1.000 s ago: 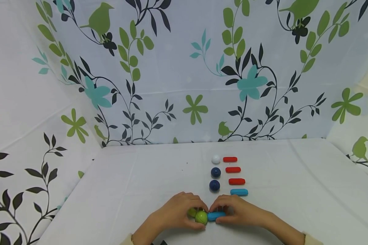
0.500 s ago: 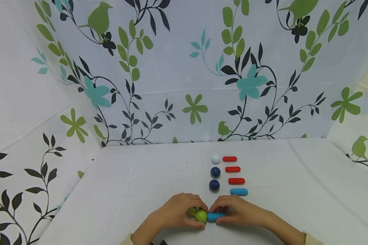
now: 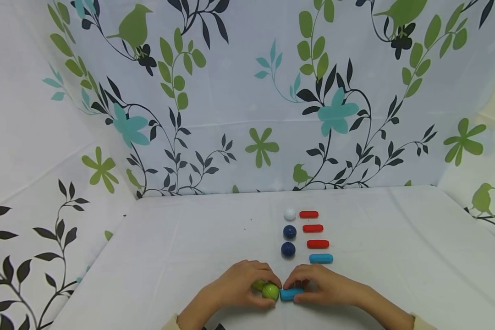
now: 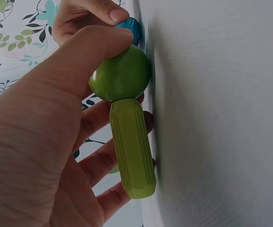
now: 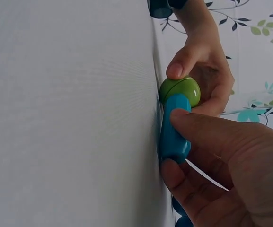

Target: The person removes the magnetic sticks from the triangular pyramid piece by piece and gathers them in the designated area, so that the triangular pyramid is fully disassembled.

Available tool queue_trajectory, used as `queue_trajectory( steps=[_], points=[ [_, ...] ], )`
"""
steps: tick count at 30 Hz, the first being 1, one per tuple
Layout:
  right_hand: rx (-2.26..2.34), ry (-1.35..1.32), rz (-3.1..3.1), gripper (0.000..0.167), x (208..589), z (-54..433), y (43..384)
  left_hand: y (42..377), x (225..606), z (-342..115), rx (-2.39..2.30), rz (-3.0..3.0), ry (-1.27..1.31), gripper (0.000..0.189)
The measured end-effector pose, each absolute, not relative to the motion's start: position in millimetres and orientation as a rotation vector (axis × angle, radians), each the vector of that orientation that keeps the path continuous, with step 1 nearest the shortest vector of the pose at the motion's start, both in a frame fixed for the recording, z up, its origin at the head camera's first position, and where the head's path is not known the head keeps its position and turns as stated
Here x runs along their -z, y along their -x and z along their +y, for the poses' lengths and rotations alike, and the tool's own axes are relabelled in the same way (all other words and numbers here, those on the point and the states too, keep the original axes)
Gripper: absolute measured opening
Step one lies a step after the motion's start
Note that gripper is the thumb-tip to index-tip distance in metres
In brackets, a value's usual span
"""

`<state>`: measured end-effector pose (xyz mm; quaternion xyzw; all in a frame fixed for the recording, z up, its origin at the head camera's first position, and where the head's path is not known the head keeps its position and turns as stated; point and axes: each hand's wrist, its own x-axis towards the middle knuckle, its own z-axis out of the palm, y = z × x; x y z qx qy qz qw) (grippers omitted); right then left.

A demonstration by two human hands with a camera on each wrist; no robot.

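My left hand (image 3: 241, 286) holds a glossy green ball (image 3: 270, 291) between thumb and fingers, low on the white table. Joined end to end with that ball is a ribbed green rod (image 4: 132, 149), lying along the fingers in the left wrist view. My right hand (image 3: 323, 285) pinches a short blue rod (image 3: 290, 294) between thumb and fingertips. The rod's near end faces the green ball, right at its side; in the right wrist view it overlaps the ball. Both hands rest close together at the table's front middle.
Beyond the hands stand a white ball (image 3: 290, 214) and two dark blue balls (image 3: 288, 249) in a column. Beside them lie three red rods (image 3: 313, 228) and another blue rod (image 3: 321, 258). A leaf-patterned cloth (image 3: 222, 105) hangs at the back.
The right hand with the blue rod has shifted very slightly right and toward the front edge. The left hand stays in place with the green ball.
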<state>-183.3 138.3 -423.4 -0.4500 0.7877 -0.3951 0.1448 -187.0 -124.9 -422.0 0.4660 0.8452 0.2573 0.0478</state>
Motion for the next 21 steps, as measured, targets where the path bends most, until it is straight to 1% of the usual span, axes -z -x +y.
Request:
queue_trajectory(
  steps=[10,17,21],
  points=[
    [1.124,1.285,2.32,0.023,424,156,180,186,421,-126,-0.731,2.596,-1.338,0.025],
    [1.179,1.361,2.378,0.022,428,171,183,185,421,-125,-0.718,2.608,-1.303,0.026],
    [1.192,1.358,2.405,0.022,427,180,183,185,421,-125,-0.715,2.617,-1.287,0.027]
  ],
)
